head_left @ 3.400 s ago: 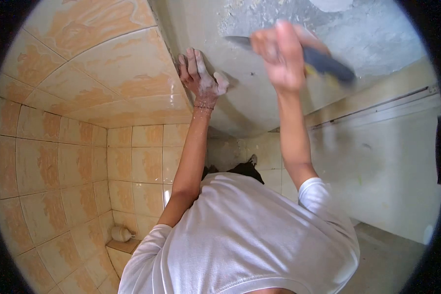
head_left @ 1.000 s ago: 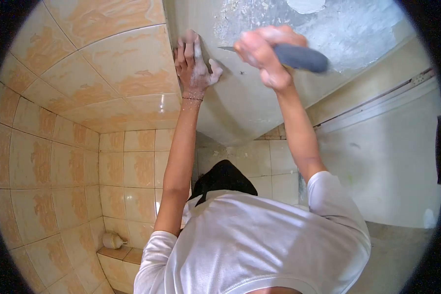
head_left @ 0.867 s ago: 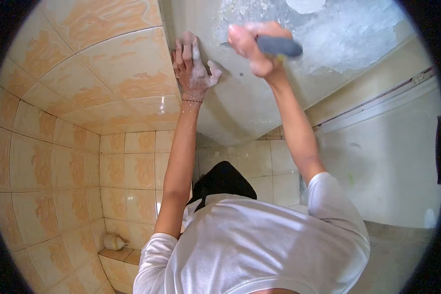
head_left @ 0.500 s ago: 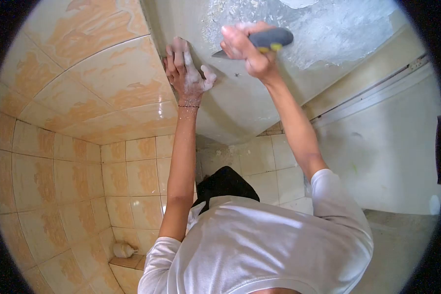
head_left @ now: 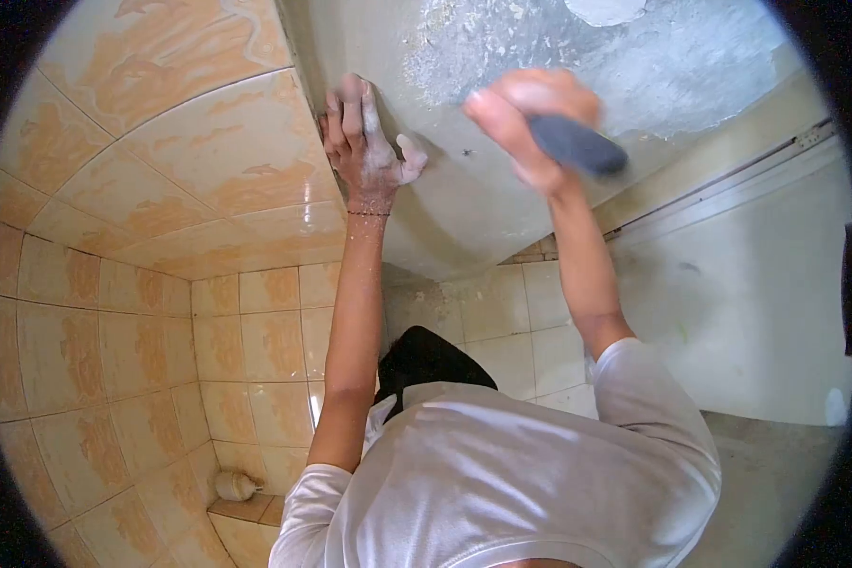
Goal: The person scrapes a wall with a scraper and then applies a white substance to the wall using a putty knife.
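Note:
Dusted with white powder, my left hand (head_left: 367, 151) rests with fingers spread on the grey wall surface (head_left: 445, 204), beside its edge with the tiled wall. My right hand (head_left: 538, 118) is wrapped round the dark grey handle of a scraper (head_left: 582, 147). Motion blurs this hand, and the scraper's blade cannot be made out. Behind and above the right hand is a rough patch (head_left: 672, 80) of flaking, whitish-blue plaster. A small dark mark lies on the grey surface between both hands.
Cream and orange tiles (head_left: 227, 170) cover the wall at left. A pale round object (head_left: 235, 486) sits on a small tiled ledge at lower left. A long metal-like strip (head_left: 719, 189) runs along the right side, beside a pale wall.
The right hand and scraper have moved right and slightly down since half a second ago, and the blade has dropped from clear sight. My left hand stays spread on the surface.

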A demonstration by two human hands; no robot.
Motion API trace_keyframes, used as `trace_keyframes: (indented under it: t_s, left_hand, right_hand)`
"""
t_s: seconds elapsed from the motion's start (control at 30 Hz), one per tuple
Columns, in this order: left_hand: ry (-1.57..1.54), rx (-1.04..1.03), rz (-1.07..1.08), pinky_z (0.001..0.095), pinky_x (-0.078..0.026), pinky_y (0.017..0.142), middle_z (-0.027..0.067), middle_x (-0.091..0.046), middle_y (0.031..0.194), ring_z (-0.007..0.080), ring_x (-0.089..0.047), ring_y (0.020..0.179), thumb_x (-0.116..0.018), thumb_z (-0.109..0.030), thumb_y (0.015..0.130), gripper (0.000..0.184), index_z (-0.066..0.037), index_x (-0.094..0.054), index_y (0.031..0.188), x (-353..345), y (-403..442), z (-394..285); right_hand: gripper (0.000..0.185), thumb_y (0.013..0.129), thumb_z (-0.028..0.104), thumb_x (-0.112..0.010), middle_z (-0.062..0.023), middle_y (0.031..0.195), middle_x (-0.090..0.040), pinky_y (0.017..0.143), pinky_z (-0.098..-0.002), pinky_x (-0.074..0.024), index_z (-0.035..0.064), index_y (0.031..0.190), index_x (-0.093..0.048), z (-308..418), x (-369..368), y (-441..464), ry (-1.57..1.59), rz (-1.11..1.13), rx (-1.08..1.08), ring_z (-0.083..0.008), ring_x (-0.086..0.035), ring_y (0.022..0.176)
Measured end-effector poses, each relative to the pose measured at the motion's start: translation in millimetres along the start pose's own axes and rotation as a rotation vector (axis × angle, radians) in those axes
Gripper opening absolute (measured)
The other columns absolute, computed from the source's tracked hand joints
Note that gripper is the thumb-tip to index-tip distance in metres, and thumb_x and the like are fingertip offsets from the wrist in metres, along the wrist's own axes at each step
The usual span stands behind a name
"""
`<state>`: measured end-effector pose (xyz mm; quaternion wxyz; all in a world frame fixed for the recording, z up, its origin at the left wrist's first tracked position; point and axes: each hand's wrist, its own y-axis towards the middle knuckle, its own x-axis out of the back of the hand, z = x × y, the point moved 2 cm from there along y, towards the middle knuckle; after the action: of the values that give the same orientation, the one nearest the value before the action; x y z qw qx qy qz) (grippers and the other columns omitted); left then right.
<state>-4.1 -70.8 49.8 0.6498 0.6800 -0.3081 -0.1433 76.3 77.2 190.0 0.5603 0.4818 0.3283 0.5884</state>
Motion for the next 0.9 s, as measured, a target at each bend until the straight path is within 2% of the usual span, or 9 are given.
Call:
trace_keyframes:
  t_s: [0.2,0.27,0.33,0.47,0.53,0.6,0.63,0.73,0.9]
  left_hand:
    - [0.002,0.018,0.023,0.0489,-0.029,0.109,0.0179,-0.036,0.144,0.0419,-0.035,0.13,-0.044,-0.032,0.078,0.071,0.004,-0.036,0.139,0.5,-0.6,0.3]
    - [-0.016,0.019,0.006,0.0489,-0.028,0.109,0.0177,-0.036,0.144,0.0419,-0.035,0.13,-0.045,-0.031,0.077,0.072,0.004,-0.036,0.139,-0.4,1.2,1.8]
    - [-0.046,0.012,-0.008,0.0489,-0.027,0.109,0.0175,-0.036,0.144,0.0419,-0.035,0.129,-0.046,-0.03,0.077,0.072,0.004,-0.036,0.139,1.6,-1.6,-2.2]
    - [-0.022,0.004,0.003,0.0509,-0.028,0.109,0.0185,-0.036,0.144,0.0428,-0.035,0.129,-0.047,-0.027,0.074,0.073,0.004,-0.035,0.139,3.4,2.2,0.6]
    - [-0.038,0.001,0.014,0.0516,-0.029,0.108,0.0189,-0.035,0.144,0.0432,-0.035,0.129,-0.047,-0.026,0.074,0.073,0.004,-0.035,0.139,2.2,3.4,-2.6]
    - [-0.008,0.001,0.014,0.0534,-0.031,0.107,0.0203,-0.036,0.143,0.0441,-0.037,0.127,-0.047,-0.027,0.075,0.073,0.004,-0.034,0.139,2.9,1.9,-2.0]
    - [-0.015,0.022,-0.043,0.0482,-0.028,0.108,0.0135,-0.037,0.145,0.036,-0.035,0.13,-0.045,-0.032,0.073,0.073,0.003,-0.041,0.137,-4.6,-1.9,1.5]
    - [-0.021,0.014,-0.049,0.0472,-0.026,0.109,0.0138,-0.037,0.145,0.0359,-0.033,0.131,-0.045,-0.033,0.074,0.073,0.003,-0.041,0.137,-4.8,-0.9,1.3]
    - [0.012,0.017,-0.006,0.05,-0.028,0.108,0.0174,-0.035,0.145,0.0395,-0.034,0.13,-0.044,-0.031,0.078,0.07,0.004,-0.038,0.138,1.7,1.9,-4.0]
  right_hand:
    - [0.035,0.081,-0.002,-0.055,-0.0025,0.047,-0.038,0.039,-0.0276,-0.0304,0.002,0.051,-0.037,23.9,9.4,5.5,0.36,0.083,-0.061,-0.0102,-0.036,0.041]
    - [0.036,0.083,-0.002,-0.052,-0.0013,0.047,-0.036,0.038,-0.0272,-0.0286,0.0028,0.05,-0.036,2.1,3.6,0.5,0.027,0.089,-0.009,-0.01,-0.036,0.042]
    - [0.035,0.082,0.0,-0.049,-0.0021,0.046,-0.037,0.038,-0.0272,-0.0288,0.0029,0.05,-0.037,-29.3,-7.3,-10.7,0.232,0.033,-0.454,-0.0103,-0.038,0.043]
    - [0.041,0.087,0.009,-0.056,-0.0022,0.046,-0.039,0.042,-0.0265,-0.0336,0.0039,0.051,-0.037,10.1,1.7,-2.4,0.259,0.099,-0.055,-0.0096,-0.038,0.042]
    - [0.041,0.087,0.01,-0.056,-0.0027,0.047,-0.04,0.042,-0.0262,-0.0337,0.0037,0.052,-0.036,4.7,8.8,-4.9,0.231,0.046,-0.091,-0.0102,-0.039,0.042]
    - [0.005,0.076,0.004,-0.069,-0.0048,0.054,-0.058,0.044,-0.0231,-0.0385,0.0023,0.072,-0.071,-19.4,2.7,-9.1,-0.193,0.012,-0.166,-0.0127,-0.053,0.044]
    - [0.005,0.077,0.008,-0.069,-0.0039,0.056,-0.059,0.045,-0.0244,-0.0381,0.005,0.073,-0.072,-35.3,-1.1,-14.9,0.268,0.034,-0.433,-0.0128,-0.053,0.046]
    - [0.007,0.077,0.016,-0.071,-0.0034,0.059,-0.06,0.047,-0.0255,-0.0389,0.0092,0.075,-0.073,-4.2,9.9,-18.9,-0.034,0.028,-0.104,-0.0133,-0.054,0.048]
    - [0.013,0.08,0.012,-0.069,-0.004,0.054,-0.057,0.045,-0.0246,-0.0382,0.003,0.07,-0.07,-28.2,-5.0,-12.5,0.114,-0.11,-0.319,-0.0099,-0.051,0.045]
